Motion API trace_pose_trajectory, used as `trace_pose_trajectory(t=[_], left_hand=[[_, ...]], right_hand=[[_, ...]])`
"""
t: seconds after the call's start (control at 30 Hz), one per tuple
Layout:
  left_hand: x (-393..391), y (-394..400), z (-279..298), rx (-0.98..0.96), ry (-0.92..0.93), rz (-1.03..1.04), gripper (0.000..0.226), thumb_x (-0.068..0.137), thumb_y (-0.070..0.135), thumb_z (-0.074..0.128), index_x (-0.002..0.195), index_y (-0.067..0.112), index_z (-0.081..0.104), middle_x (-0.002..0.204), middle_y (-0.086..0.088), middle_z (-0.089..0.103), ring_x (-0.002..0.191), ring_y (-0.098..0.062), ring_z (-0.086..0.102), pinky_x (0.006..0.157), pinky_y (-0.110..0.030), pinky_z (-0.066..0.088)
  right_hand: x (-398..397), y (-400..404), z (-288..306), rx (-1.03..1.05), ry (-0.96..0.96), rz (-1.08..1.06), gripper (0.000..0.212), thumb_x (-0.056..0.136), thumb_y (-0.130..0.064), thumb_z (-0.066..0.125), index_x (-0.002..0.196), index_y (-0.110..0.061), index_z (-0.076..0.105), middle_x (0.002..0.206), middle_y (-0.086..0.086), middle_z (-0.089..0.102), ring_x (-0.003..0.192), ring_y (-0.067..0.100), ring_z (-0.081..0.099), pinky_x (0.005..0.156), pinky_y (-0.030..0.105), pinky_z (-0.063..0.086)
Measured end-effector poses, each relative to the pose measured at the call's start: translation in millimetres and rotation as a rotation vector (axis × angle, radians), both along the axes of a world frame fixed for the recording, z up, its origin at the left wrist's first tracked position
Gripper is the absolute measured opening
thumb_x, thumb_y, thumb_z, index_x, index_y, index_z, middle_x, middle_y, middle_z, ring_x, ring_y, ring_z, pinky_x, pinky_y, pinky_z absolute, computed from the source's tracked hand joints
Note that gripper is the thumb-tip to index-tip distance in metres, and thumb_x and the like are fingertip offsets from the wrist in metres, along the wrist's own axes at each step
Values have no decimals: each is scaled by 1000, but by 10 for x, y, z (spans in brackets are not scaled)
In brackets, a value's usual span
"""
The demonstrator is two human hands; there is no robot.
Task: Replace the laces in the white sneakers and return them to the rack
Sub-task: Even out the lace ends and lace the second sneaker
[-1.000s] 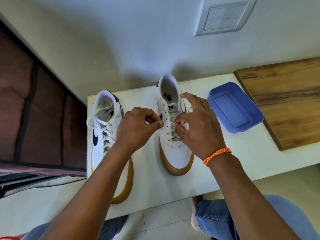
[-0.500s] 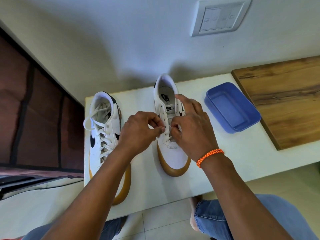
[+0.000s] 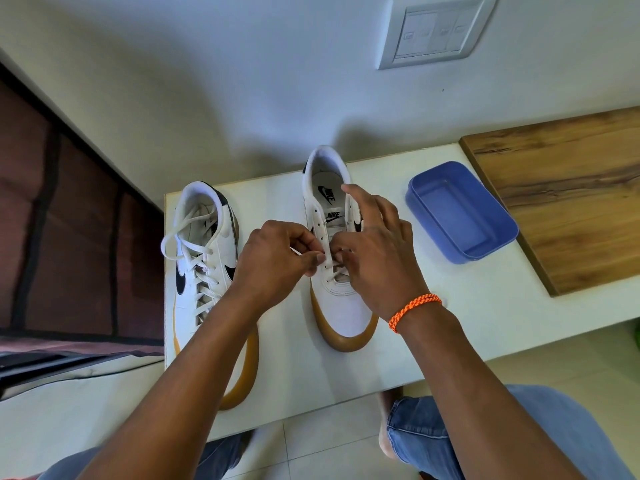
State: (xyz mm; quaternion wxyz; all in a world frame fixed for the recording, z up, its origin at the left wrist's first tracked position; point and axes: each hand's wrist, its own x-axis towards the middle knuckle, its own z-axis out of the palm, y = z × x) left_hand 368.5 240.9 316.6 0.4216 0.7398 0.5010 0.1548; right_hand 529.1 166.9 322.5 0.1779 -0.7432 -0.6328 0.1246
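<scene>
The left hand (image 3: 273, 261) pinched a white lace (image 3: 304, 253) between thumb and curled fingers at the eyelets of the right sneaker (image 3: 337, 296). The right hand (image 3: 375, 258) gripped the lace opposite, index finger raised. That sneaker stood on the white table (image 3: 433, 323), near a blue tray (image 3: 462, 211); the laced sneaker (image 3: 204, 258) sat further left.

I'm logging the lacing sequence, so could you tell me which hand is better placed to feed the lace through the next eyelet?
Probably the left hand: it pinches the lace beside the right sneaker's open eyelets. The right hand seems to steady the shoe.
</scene>
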Motion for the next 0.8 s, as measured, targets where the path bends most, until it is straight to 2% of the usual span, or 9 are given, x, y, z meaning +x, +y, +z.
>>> trace_pose_trajectory(t=[0.13, 0.3, 0.47, 0.6, 0.7, 0.8], left_hand=[[-4, -5, 13, 8, -4, 5, 12, 89, 24, 85, 81, 28, 77, 70, 12, 76, 70, -5, 75, 84, -46, 64], [-6, -7, 7, -1, -28, 5, 9, 89, 25, 86, 84, 25, 79, 70, 10, 76, 69, -6, 75, 84, -44, 65], [19, -8, -29, 105, 28, -10, 9, 93, 30, 81, 85, 28, 77, 74, 13, 74, 71, -5, 72, 80, -43, 64], [6, 27, -11, 11, 22, -16, 10, 101, 23, 70, 91, 23, 73, 82, 9, 74, 76, -10, 71, 84, -45, 63], [-74, 90, 111, -199, -237, 61, 13, 105, 11, 62, 97, 8, 71, 86, 0, 76, 78, -14, 72, 85, -40, 63], [-120, 115, 255, -497, -696, 124, 9, 104, 8, 59, 100, 5, 67, 91, -8, 71, 82, -19, 68, 89, -38, 61]], right_hand=[[-27, 2, -76, 12, 116, -99, 19, 83, -16, 87, 88, -31, 76, 166, -3, 32, 149, 29, 30, 108, 49, 39], [-73, 23, -110, -16, 171, -151, 10, 91, -17, 79, 94, -26, 76, 167, -4, 30, 148, 29, 30, 111, 48, 36], [-100, 14, -53, -65, 104, -120, 5, 99, -22, 66, 100, -23, 71, 169, -3, 22, 147, 25, 29, 113, 47, 35], [-33, -2, 7, -71, 46, -91, 10, 96, -30, 64, 96, -22, 69, 162, 0, 32, 138, 24, 41, 109, 46, 39], [7, 3, 33, -85, 51, -79, 15, 96, -33, 63, 94, -20, 69, 156, 1, 38, 130, 23, 46, 104, 42, 44], [26, 0, 14, -61, 83, -69, 15, 95, -32, 66, 90, -19, 70, 154, 2, 41, 124, 23, 49, 100, 40, 50]])
